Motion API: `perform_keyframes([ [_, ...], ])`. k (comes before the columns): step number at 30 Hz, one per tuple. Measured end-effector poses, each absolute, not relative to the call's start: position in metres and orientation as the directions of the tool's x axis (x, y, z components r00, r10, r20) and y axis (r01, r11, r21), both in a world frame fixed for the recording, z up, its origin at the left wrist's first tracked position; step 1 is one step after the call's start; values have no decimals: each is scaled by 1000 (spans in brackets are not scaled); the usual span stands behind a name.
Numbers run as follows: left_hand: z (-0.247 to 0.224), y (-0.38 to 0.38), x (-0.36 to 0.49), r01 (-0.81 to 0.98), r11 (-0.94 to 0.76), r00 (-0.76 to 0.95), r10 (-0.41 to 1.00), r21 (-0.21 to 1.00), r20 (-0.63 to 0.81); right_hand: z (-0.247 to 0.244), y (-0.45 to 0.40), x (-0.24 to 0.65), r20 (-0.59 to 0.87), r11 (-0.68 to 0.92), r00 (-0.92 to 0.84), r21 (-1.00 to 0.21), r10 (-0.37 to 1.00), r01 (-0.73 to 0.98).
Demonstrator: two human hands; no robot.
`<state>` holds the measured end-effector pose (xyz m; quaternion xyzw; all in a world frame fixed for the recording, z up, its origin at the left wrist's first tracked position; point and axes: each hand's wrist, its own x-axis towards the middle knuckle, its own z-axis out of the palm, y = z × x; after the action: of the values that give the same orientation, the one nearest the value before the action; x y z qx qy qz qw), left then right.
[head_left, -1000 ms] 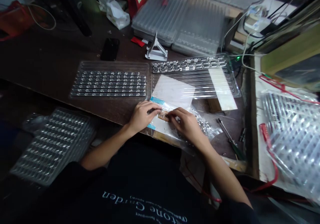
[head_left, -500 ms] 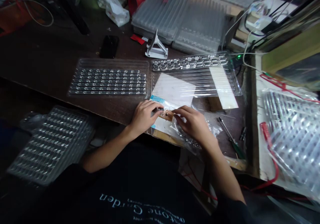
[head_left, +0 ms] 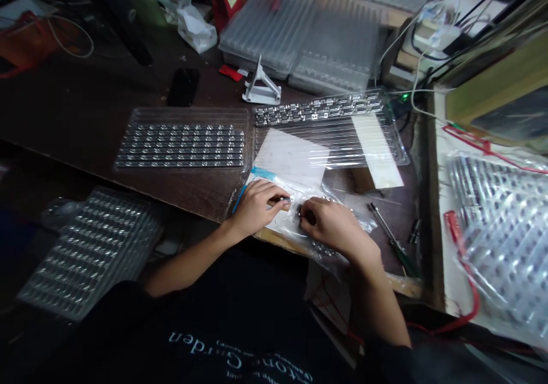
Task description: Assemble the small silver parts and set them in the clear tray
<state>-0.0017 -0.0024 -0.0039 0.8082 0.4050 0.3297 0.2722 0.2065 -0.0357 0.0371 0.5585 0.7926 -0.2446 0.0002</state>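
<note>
I have the left hand on my view with its fingertips pinched on a small metal part, just above the white work surface at the near edge of the desk. A brown block shows under those fingers, partly hidden by them. The right hand is just beside it, fingers curled in at the clear plastic bag of small metal bits; I cannot tell from here whether it grips anything.

Beyond the hands I see two clear trays side by side: the left tray carries rows of metal parts, and the right tray has parts along its far side. A white sheet overlaps the right tray's near edge, and a pale strip lies across its right end. A green-handled screwdriver rests to the right of the bag
</note>
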Motion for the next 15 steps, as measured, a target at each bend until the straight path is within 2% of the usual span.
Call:
perform_keyframes([
  [4,-4,-2,-1,482,-528,458,832,700,313,41,-38,207,-245,258,-377,-406,893,877],
  [10,-6,-2,-1,518,-482,454,855,707,251,43,-36,217,-186,204,-407,-639,894,741],
  [15,-8,-1,-2,523,-490,461,851,697,252,35,-32,220,-15,264,-382,-699,924,665],
])
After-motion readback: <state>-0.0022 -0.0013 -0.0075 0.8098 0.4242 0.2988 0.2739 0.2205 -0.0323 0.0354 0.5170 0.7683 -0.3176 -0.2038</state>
